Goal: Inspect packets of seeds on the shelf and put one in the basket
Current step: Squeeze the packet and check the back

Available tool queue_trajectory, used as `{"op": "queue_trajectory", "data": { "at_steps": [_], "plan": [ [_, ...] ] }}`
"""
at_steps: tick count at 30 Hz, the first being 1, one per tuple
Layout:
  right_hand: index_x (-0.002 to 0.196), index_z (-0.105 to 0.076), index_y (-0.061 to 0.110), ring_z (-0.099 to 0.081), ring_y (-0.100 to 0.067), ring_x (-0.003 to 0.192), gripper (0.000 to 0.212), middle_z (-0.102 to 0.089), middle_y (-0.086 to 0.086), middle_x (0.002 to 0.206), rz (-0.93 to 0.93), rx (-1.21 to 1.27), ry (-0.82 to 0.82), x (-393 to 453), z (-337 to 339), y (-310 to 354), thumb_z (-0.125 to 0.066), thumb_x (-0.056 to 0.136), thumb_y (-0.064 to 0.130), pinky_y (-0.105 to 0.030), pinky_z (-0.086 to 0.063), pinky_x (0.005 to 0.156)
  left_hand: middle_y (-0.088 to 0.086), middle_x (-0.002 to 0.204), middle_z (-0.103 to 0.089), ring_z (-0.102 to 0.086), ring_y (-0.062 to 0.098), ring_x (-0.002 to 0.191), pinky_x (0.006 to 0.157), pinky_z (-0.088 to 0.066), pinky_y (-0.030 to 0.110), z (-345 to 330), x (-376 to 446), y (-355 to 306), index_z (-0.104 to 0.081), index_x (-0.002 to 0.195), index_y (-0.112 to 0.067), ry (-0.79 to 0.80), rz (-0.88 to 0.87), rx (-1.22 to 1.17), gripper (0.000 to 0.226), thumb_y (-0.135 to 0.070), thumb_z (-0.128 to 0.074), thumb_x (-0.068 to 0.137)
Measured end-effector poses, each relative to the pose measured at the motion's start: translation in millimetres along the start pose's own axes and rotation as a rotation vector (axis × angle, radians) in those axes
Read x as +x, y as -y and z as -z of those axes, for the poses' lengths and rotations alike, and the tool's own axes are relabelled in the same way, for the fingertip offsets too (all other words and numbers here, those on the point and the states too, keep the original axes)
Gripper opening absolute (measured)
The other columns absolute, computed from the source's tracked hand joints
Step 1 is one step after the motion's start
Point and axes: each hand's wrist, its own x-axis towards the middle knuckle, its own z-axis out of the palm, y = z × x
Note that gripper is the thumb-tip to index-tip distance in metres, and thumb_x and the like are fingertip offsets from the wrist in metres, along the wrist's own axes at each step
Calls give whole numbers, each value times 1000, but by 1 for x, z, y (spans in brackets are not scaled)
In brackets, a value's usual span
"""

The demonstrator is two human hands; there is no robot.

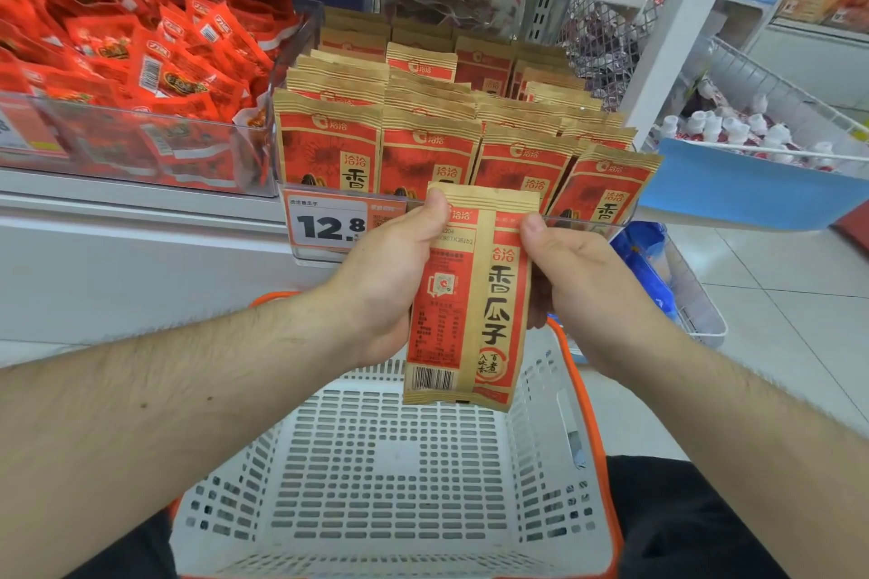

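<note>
We hold one seed packet (465, 296) upright above the white basket (390, 475), left hand (390, 282) and right hand (578, 292) each pinching a side edge. We judge inspection underway: keep the printed back facing us, read the date code, then lower it straight into the basket.

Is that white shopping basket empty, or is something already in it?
Empty as far as visible: the basket shows only its bare slotted floor. The seed packet is held above it by the left hand and right hand.
</note>
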Motion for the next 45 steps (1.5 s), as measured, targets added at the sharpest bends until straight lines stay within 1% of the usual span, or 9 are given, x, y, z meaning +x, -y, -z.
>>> {"op": "queue_trajectory", "data": {
  "at_steps": [6, 12, 20, 23, 27, 33, 39, 43, 45],
  "plan": [
    [86, -67, -5, -55, -16, 54, 55, -69, -5, 67, -16, -7, -9, -1, 2, 0, -37, 104, 37, -26, -46, 56, 13, 99, -76, -75, 28, 88, 69, -62, 40, -1, 0, 0, -66, 115, -14, -35, 32, -2, 48, -46, -32, 105],
    [85, -68, -7, -58, -25, 60, 56, -73, -18, 76, -40, -125, 94, -1, 2, 1, -43, 101, 39, -37, -47, 63, 14, 98, -76, -75, 30, 89, 76, -59, 45, 0, 2, -2, -71, 107, -15, -92, 80, 5, 51, -51, -34, 103],
    [87, -71, -5, -61, -31, 63, 56, -73, -22, 80, -97, -129, 156, -3, 6, 5, -43, 101, 40, -35, -49, 60, 11, 89, -77, -75, 27, 75, 72, -57, 44, 0, 4, -1, -73, 94, -16, -182, 130, -38, 51, -52, -37, 103],
    [89, -72, -5, -64, -26, 60, 55, -74, -18, 77, -106, -159, 189, -4, 6, 7, -43, 100, 41, -31, -52, 57, 12, 91, -77, -75, 29, 77, 73, -57, 45, 0, 6, -1, -73, 94, -16, -221, 139, -58, 52, -53, -37, 103],
    [79, -72, -3, -62, -16, 50, 51, -73, -12, 67, -63, -196, 166, -4, 4, 8, -45, 100, 35, -29, -52, 55, 12, 91, -77, -75, 29, 77, 72, -58, 44, 1, 6, -1, -72, 97, -16, -257, 156, -62, 52, -53, -36, 103],
    [83, -72, -3, -63, -25, 54, 63, -72, -21, 73, -167, -131, 334, -6, 8, 10, -45, 83, 55, -34, -51, 56, 12, 94, -77, -75, 29, 80, 70, -59, 44, 2, 7, -1, -70, 106, -15, -309, 165, -88, 51, -53, -36, 103],
    [81, -70, -3, -62, -22, 50, 57, -71, -25, 75, -153, -143, 388, -8, 9, 8, -47, 83, 50, -34, -51, 54, 11, 94, -77, -75, 28, 81, 66, -60, 44, 4, 6, -1, -70, 108, -16, -338, 167, -94, 51, -53, -36, 104],
    [88, -68, -9, -62, -23, 50, 64, -70, -28, 79, -153, -133, 409, -8, 11, 7, -49, 83, 51, -33, -51, 54, 11, 93, -77, -75, 29, 81, 68, -59, 44, 3, 6, -1, -70, 106, -15, -350, 170, -102, 50, -52, -37, 104],
    [92, -68, -10, -63, -23, 52, 63, -70, -31, 84, -158, -117, 437, -8, 12, 7, -54, 86, 52, -31, -52, 54, 11, 90, -77, -75, 28, 76, 63, -60, 42, 3, 7, -2, -70, 102, -15, -361, 172, -126, 49, -51, -37, 104]
  ]
}}
